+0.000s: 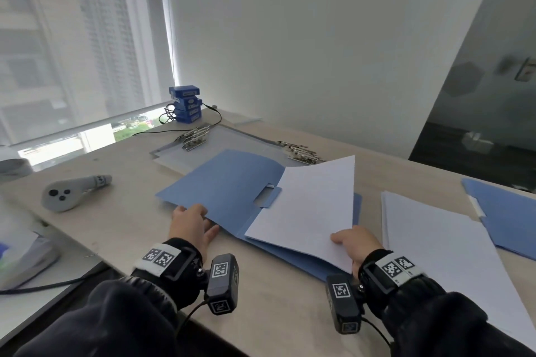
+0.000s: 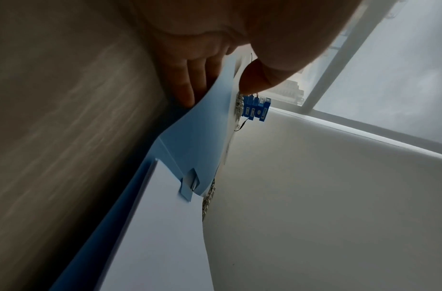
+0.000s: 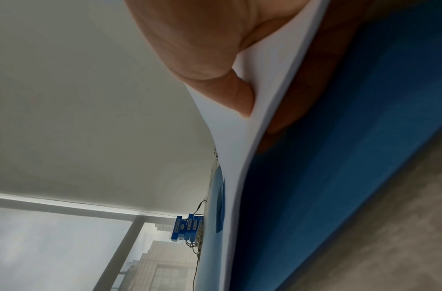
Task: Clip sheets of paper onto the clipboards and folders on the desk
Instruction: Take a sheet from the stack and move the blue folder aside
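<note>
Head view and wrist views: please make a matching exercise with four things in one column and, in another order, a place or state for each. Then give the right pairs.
Things:
1. left hand
2. right hand
3. white sheet
4. paper stack

Places or states:
A. lies flat on the desk, right of the open blue folder
B. grips the folder's lifted cover at its near edge
C. pinches the sheet's near corner
D. raised and curved above the folder's inside

Pairs: 1-B, 2-C, 3-D, 4-A

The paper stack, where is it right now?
In the head view, the paper stack lies on the desk's right side, between two blue folders.
</note>
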The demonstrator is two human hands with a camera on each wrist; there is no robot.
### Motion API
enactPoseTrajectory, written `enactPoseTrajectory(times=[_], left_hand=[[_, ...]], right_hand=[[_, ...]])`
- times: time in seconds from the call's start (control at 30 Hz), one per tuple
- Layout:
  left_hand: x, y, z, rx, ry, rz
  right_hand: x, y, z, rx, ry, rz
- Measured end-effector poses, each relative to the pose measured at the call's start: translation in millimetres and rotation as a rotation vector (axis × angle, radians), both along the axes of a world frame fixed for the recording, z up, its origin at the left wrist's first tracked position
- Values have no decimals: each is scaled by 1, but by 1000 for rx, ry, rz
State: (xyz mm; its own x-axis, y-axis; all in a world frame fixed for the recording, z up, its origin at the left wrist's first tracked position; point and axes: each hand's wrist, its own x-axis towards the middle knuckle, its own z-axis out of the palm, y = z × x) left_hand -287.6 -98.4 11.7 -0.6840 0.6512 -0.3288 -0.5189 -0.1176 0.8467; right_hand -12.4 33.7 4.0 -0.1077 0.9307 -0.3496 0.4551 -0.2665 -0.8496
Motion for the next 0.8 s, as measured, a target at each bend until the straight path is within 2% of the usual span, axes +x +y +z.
enactPoseTrajectory(times=[0.07,0.3,0.43,0.67,0.8], left_hand=[[1,1,2,15,-74,-5],[7,2,10,33,-81,-76],[17,11,13,-39,-69,-201],[41,30,17,-256,192,-445],[38,40,4,-328,308,-483]], right_hand=[[-1,-3,2,-15,-25,-22],[-5,-9,4,-2,-38,-23],[-7,-10,5,2,-40,-10],[-6,-2,-4,22,23,14],[-6,-7,-1,-55,116,-16]])
